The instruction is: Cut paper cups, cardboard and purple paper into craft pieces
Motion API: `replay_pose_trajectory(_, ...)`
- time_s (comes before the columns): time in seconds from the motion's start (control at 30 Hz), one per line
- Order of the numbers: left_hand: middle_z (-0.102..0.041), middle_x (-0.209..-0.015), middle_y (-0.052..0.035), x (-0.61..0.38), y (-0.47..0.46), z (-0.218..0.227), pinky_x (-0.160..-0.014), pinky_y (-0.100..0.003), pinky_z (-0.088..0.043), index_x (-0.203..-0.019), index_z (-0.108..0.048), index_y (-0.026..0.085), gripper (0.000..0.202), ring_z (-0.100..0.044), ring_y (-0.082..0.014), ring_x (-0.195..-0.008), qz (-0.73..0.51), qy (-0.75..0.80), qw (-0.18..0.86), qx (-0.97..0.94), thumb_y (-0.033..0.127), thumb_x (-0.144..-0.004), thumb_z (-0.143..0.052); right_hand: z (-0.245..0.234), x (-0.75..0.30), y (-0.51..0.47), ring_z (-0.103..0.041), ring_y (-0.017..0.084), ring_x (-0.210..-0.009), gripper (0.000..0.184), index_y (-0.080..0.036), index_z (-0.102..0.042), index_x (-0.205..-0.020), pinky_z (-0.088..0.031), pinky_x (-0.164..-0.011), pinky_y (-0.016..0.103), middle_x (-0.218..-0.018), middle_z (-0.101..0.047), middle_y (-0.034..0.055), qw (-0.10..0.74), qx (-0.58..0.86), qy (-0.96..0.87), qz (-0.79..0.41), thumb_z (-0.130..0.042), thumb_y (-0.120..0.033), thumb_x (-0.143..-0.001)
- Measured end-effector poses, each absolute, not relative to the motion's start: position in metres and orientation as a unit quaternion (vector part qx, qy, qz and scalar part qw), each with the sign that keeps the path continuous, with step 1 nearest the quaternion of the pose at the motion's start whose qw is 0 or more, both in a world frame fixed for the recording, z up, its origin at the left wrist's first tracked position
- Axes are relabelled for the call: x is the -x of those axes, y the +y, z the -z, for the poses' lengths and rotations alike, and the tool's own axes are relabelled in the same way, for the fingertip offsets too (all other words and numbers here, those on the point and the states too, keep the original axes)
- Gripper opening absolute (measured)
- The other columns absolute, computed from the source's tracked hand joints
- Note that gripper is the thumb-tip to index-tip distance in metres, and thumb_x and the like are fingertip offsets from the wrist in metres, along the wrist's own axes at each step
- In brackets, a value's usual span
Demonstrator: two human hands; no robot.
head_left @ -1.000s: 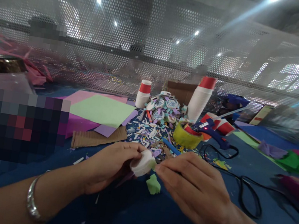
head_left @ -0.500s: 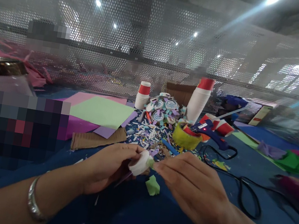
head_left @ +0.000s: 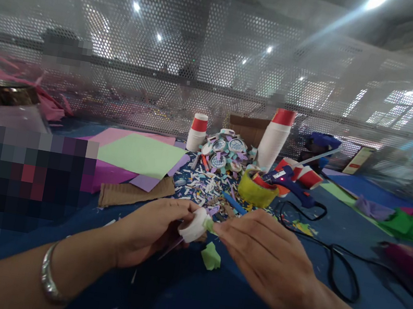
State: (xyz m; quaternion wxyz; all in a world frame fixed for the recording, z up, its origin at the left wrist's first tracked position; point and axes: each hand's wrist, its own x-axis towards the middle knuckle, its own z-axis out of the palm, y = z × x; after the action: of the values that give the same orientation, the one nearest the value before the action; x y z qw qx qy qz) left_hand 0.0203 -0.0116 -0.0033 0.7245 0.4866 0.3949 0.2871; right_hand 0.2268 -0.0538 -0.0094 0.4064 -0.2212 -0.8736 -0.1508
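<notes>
My left hand (head_left: 156, 228) is closed around a small white paper cup piece (head_left: 193, 226), which looks like a short cut-down ring. A bit of purple paper sticks out at its far side. My right hand (head_left: 266, 257) pinches a small light green paper piece (head_left: 209, 224) against the right side of the white piece. Below, a loose light green paper scrap (head_left: 210, 256) lies on the dark blue tablecloth. Several finished-looking white discs with grid drawings and paper tabs (head_left: 225, 150) are heaped farther back.
A yellow tape roll (head_left: 257, 192) has a blue glue gun (head_left: 285, 181) resting on it, its black cord (head_left: 348, 252) curving right. Stacks of paper cups (head_left: 273, 139) stand behind. Coloured paper sheets (head_left: 139, 154) and corrugated cardboard (head_left: 132, 195) lie left. Paper shreds (head_left: 201, 188) cover the middle.
Both hands stay almost in the same place. The light green piece shows slightly more between the right fingertips and the white piece.
</notes>
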Motion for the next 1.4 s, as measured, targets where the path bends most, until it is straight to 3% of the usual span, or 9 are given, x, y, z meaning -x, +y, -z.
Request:
replay_pose_trajectory(0.37,-0.063,-0.07,-0.0037,-0.0191,-0.0111,0.0034,-0.05,-0.018,-0.039,-0.076,-0.063,0.013,0.015,-0.052,-0.0084,-0.053,-0.308,0.38,0.751,-0.444,0.013,-0.084,-0.05,0.0076,-0.2273,-0.0541,-0.065,0.018,-0.083,0.027,-0.005,-0.063,-0.112,-0.055,-0.073,0.035,-0.09,-0.073,0.01,0.412,0.226,-0.865,0.175,-0.059,0.002,-0.087)
replay_pose_trajectory(0.67,-0.062,-0.073,-0.0028,-0.0194,-0.0122,0.0035,-0.057,-0.021,-0.045,-0.082,-0.063,0.013,0.014,-0.056,-0.0108,-0.059,-0.305,0.389,0.746,-0.446,0.013,-0.085,-0.05,0.0061,-0.2293,-0.0581,-0.062,0.02,-0.085,0.027,-0.003,-0.067,-0.11,-0.054,-0.073,0.036,-0.094,-0.071,0.0124,0.398,0.225,-0.874,0.165,-0.061,0.002,-0.084)
replay_pose_trajectory(1.13,-0.057,-0.078,-0.0008,-0.0227,-0.0135,0.0021,-0.068,-0.025,-0.045,-0.079,-0.063,0.014,0.008,-0.052,-0.0122,-0.07,-0.296,0.379,0.743,-0.465,0.013,-0.076,-0.056,0.0088,-0.2275,-0.0585,-0.06,0.02,-0.086,0.025,-0.006,-0.07,-0.108,-0.053,-0.08,0.035,-0.097,-0.071,0.0111,0.354,0.218,-0.893,0.175,-0.055,-0.004,-0.089)
replay_pose_trajectory(1.4,-0.058,-0.077,-0.0001,-0.0224,-0.0146,0.0013,-0.068,-0.025,-0.043,-0.079,-0.063,0.015,0.006,-0.054,-0.0123,-0.071,-0.293,0.381,0.739,-0.473,0.017,-0.074,-0.059,0.0087,-0.2283,-0.0599,-0.06,0.021,-0.085,0.025,-0.006,-0.07,-0.109,-0.053,-0.076,0.036,-0.097,-0.071,0.0115,0.34,0.219,-0.896,0.184,-0.056,-0.006,-0.089)
